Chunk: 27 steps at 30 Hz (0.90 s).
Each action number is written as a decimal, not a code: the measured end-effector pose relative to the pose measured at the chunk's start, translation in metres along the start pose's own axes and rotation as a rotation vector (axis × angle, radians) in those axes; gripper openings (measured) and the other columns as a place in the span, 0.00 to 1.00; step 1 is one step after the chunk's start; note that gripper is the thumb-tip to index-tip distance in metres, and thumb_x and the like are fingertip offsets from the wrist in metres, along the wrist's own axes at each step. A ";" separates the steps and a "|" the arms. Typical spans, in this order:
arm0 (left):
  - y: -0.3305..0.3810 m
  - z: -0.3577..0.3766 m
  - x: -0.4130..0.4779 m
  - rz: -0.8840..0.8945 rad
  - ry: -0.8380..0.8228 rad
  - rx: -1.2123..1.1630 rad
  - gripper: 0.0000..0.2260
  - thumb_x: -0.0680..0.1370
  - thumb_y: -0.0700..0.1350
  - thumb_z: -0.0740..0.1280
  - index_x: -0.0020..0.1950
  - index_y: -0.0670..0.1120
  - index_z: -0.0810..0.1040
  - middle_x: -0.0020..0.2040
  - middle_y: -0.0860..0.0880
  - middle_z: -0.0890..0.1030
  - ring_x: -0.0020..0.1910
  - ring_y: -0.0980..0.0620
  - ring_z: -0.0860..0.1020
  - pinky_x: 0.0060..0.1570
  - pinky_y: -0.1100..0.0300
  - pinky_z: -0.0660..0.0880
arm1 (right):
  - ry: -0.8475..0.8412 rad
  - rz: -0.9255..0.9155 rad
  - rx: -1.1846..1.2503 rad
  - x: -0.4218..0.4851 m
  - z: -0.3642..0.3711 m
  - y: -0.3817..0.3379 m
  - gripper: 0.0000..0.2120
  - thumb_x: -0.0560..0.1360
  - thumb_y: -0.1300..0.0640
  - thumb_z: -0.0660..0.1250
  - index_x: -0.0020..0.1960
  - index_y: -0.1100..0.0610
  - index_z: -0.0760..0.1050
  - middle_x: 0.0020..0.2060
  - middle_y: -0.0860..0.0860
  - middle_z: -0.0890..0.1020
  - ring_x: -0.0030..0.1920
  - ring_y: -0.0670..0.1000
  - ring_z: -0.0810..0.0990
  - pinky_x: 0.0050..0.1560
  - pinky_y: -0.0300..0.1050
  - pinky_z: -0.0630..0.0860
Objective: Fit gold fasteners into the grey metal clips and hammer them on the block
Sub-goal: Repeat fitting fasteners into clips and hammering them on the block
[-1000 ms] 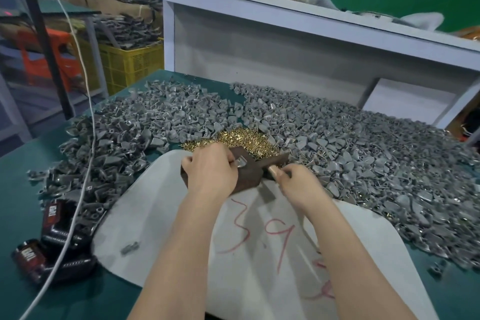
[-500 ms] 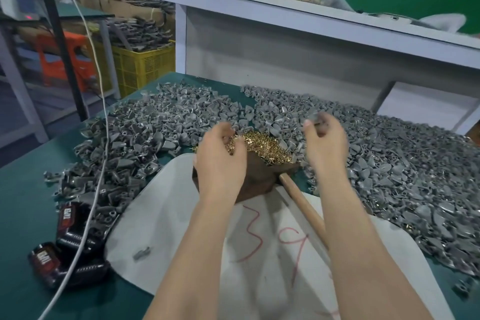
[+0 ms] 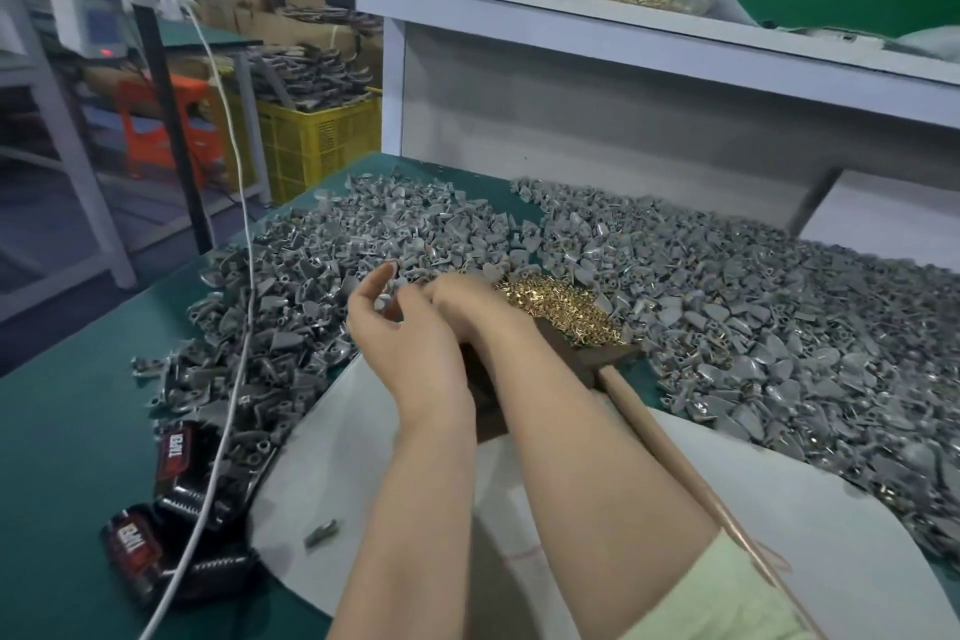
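My left hand [image 3: 402, 333] and my right hand [image 3: 465, 299] meet fingertip to fingertip above the left heap of grey clips [image 3: 306, 307]. A grey clip [image 3: 390, 295] sits between the curled fingers of both hands; any fastener there is too small to see. The gold fasteners [image 3: 563, 309] lie in a pile on the dark brown block [image 3: 576, 359], just right of my right wrist. The hammer, with its wooden handle [image 3: 670, 447], rests against the block, untouched.
A larger heap of grey clips [image 3: 789, 327] covers the right of the green table [image 3: 62, 431]. A white sheet [image 3: 332, 483] lies under my arms. Dark red packs [image 3: 174, 452] and a white cable [image 3: 228, 379] are at the left. A white shelf [image 3: 623, 36] stands behind.
Both hands came together to the left of the gold pile. Earlier the right hand let go of the hammer and lifted a clip while the left reached into the fasteners.
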<state>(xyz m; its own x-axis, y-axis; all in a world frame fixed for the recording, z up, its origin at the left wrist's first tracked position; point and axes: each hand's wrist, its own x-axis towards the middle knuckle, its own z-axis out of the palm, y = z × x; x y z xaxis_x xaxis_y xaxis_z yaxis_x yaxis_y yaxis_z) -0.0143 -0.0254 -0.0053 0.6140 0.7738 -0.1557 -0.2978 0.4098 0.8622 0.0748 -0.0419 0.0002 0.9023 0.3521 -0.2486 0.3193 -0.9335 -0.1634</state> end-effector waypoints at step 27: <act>-0.014 0.007 -0.015 0.073 -0.659 0.332 0.07 0.77 0.39 0.67 0.41 0.50 0.78 0.36 0.52 0.83 0.41 0.55 0.83 0.47 0.60 0.78 | 0.568 -0.277 0.755 -0.125 -0.019 0.098 0.17 0.74 0.66 0.67 0.57 0.49 0.74 0.45 0.42 0.80 0.46 0.38 0.78 0.51 0.29 0.74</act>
<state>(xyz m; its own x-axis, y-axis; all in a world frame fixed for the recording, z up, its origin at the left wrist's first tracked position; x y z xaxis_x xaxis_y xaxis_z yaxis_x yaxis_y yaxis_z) -0.0137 -0.0460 -0.0118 0.9436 0.3006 0.1389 -0.1819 0.1202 0.9759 -0.0013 -0.1786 0.0339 0.8917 0.2824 0.3536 0.4496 -0.4644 -0.7630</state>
